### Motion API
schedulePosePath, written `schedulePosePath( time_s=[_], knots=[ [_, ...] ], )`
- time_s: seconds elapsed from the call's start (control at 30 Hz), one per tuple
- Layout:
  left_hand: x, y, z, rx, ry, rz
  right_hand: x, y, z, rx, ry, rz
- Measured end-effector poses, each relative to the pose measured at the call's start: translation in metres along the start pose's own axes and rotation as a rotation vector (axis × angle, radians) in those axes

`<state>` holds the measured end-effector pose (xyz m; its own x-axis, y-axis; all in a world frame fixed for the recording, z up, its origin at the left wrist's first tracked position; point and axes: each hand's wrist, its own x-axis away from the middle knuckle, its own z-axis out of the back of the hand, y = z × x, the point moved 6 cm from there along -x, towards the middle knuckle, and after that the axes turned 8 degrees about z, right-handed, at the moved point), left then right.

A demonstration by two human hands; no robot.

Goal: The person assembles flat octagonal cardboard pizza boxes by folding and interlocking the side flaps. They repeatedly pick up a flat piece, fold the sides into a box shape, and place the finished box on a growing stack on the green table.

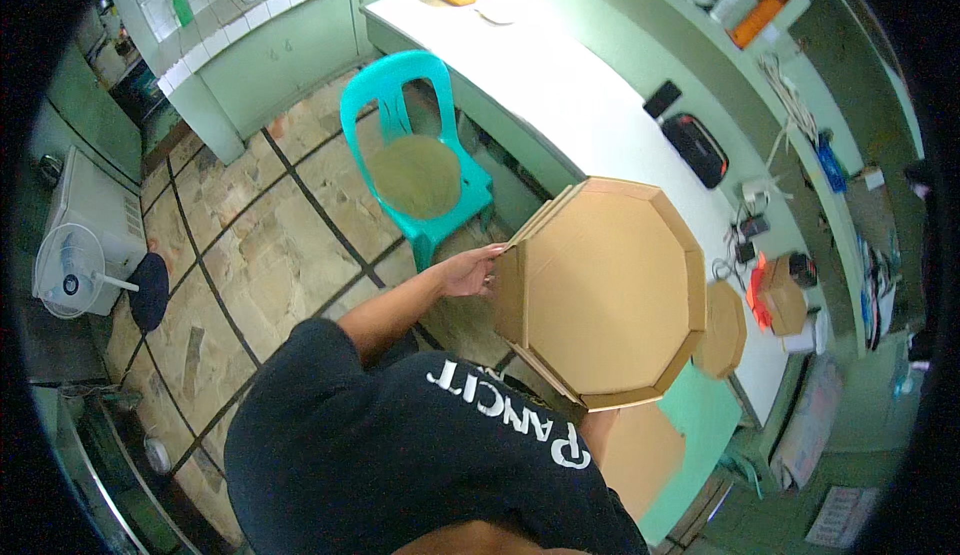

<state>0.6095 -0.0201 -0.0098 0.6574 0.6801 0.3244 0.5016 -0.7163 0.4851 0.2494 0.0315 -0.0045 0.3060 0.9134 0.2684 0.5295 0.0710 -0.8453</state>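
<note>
A stack of octagonal brown cardboard trays (pixel 615 290) with low folded rims is in front of me, over the table's near edge. Several layers show at its left side. My left hand (pixel 472 273) is closed on the left edge of the stack, with the thumb along the rim. At the near edge, my right hand (pixel 598 429) reaches up against the underside; its fingers are hidden by the cardboard, but it bears the stack there. A flat cardboard piece (pixel 640 460) lies by my right arm on a green surface (pixel 705 420).
Another octagonal cardboard piece (pixel 722 330) lies right of the stack on the white table (pixel 545 80). A teal plastic chair (pixel 400 75) with a round cushion (pixel 413 177) stands at the left. A black speaker (pixel 695 150) sits by the wall, and a fan (pixel 72 273) stands far left.
</note>
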Motion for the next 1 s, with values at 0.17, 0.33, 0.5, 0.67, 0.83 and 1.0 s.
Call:
schedulePosePath(
  time_s=[0.17, 0.33, 0.5, 0.67, 0.83, 1.0],
  knots=[
    [0.069, 0.102, 0.083, -0.007, -0.087, -0.121, -0.049, 0.059, -0.145, -0.047, -0.097, -0.034],
    [0.134, 0.202, 0.141, -0.04, -0.006, -0.157, -0.068, 0.118, -0.268, -0.087, -0.125, -0.096],
    [0.182, 0.264, 0.185, -0.051, 0.025, -0.167, -0.079, 0.166, -0.352, -0.107, -0.162, -0.156],
    [0.213, 0.295, 0.226, -0.079, 0.04, -0.216, -0.088, 0.195, -0.411, -0.103, -0.202, -0.2],
    [0.231, 0.312, 0.247, -0.003, 0.073, -0.337, -0.099, 0.211, -0.447, -0.11, -0.236, -0.227],
    [0.243, 0.332, 0.253, 0.033, -0.038, -0.383, -0.104, 0.223, -0.464, -0.108, -0.245, -0.263]
  ],
)
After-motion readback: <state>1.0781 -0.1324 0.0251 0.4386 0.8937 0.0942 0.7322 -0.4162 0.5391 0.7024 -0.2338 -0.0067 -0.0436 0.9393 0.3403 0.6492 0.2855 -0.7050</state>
